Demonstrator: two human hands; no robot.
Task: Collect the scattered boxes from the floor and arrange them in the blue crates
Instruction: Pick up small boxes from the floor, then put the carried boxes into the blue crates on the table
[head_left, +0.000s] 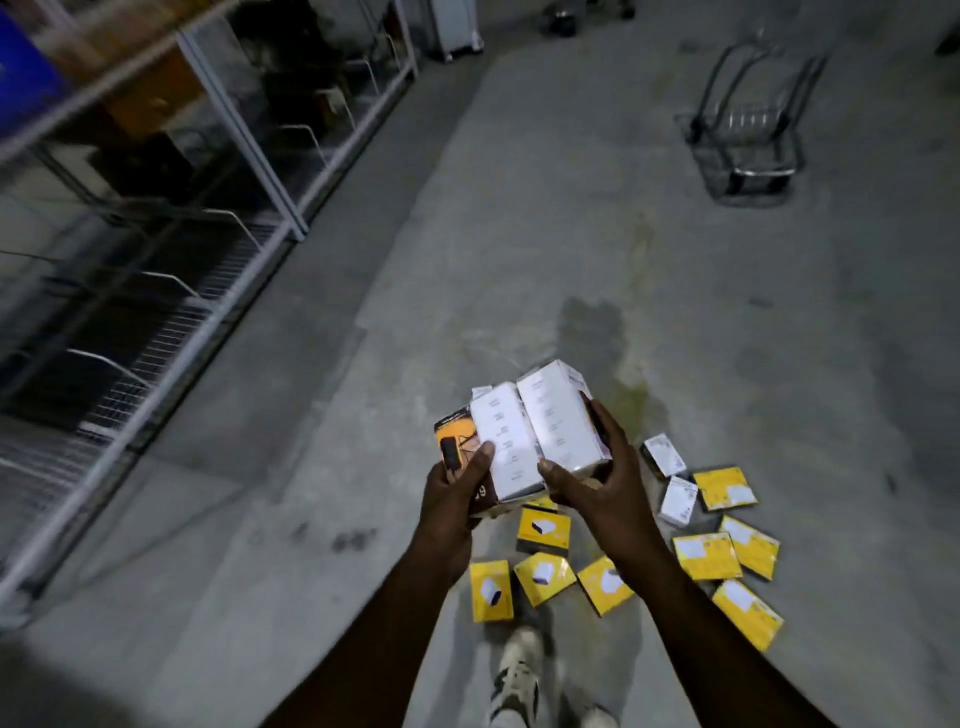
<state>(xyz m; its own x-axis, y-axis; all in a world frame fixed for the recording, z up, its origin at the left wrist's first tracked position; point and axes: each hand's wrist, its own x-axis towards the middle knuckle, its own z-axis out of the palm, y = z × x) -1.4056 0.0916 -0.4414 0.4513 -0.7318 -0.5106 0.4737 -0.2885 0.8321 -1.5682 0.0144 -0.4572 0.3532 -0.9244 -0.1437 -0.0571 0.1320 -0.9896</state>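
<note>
- I have both hands up in front of me, carrying a small bundle of boxes pressed side by side so they travel as one load rather than one at a time.
- My left hand (457, 483) is curled around the orange-and-black box (456, 435) at the left of the bundle, thumb laid over the front of the neighbouring white box (506, 441) to pin it against the rest.
- My right hand (597, 478) is closed around the other white box (558, 415), fingers wrapped up its right edge and thumb at its lower corner; squeezing inward from that side is what keeps the row from fanning apart (it is already splayed a little at the top).
- More box edges seem to sit beneath the visible three, but I cannot tell how many.
- The remaining stock lies on the concrete floor (519, 208) just below my hands: yellow boxes (543, 532) loosely scattered at odd angles, some touching, with two small white boxes (670, 478) at the far side of the pile.
- My shoe (514, 675) is planted right at the near edge of the scatter, so I judge I am standing over the pile mid-collection.
- A blue shape (26, 78) at the top left, on the metal shelving (249, 140), may be a crate, though it is too blurred to confirm.
- A wire cart (743, 140) stands well apart across the floor.
- My guess is that many boxes are left, so the task is far from finished.
</note>
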